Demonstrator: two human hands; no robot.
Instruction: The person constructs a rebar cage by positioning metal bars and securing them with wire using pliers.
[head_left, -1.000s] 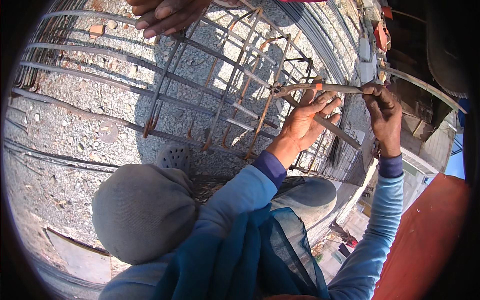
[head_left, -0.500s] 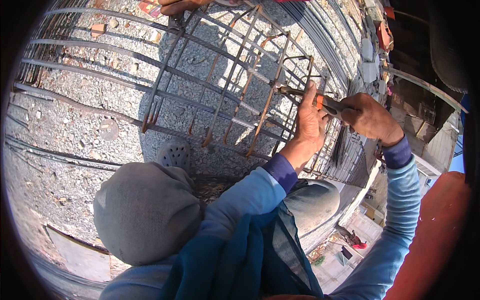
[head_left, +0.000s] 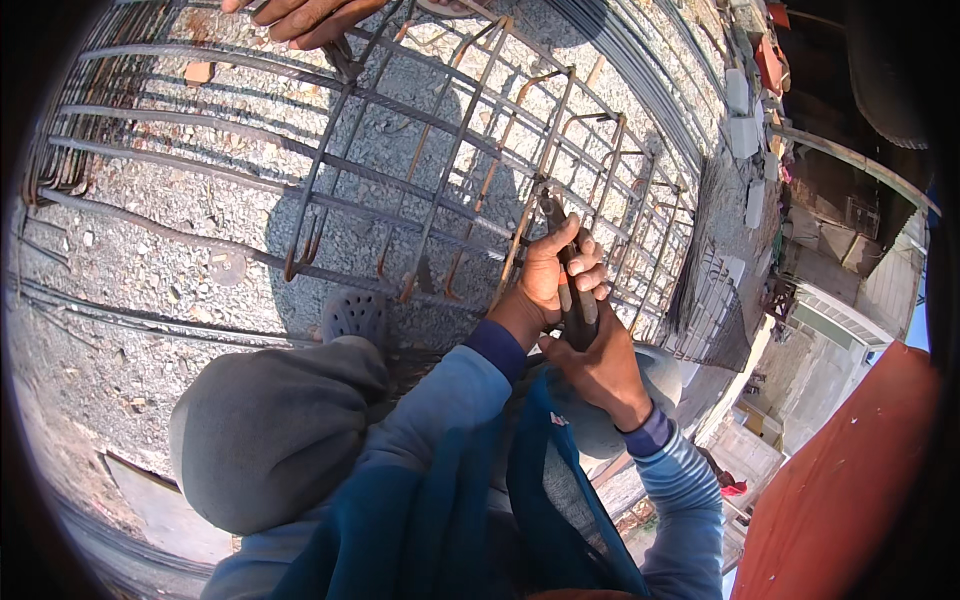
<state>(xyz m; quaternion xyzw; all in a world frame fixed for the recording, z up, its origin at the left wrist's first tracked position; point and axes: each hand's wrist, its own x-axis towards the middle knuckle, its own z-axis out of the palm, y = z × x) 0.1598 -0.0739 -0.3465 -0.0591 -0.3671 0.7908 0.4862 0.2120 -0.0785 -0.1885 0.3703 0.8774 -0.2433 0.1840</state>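
A pair of dark steel pincers [head_left: 574, 300] with a bit of orange on it stands close in front of me, jaws pointing up at the rebar cage [head_left: 437, 215]. My left hand [head_left: 540, 280] wraps round it below the jaws. Lower down, my right hand [head_left: 600, 370] closes on the handles. The jaws are at or just in front of a crossing of a long bar and a rusty stirrup; whether they touch cannot be told. Any tie wire there is too small to make out.
At the top left another person's hand [head_left: 315, 18] holds a dark metal tool [head_left: 343, 62] at the cage. Straight bars [head_left: 640, 75] lie beyond it, on gravel. A bundle of thin wires [head_left: 695, 290] is at the right. My clog [head_left: 355, 315] stands beside the cage.
My right hand has swung in from the right and down, turning the pincers from sideways to upright. My left hand has shifted left and closed round them. The other person's hand has moved left.
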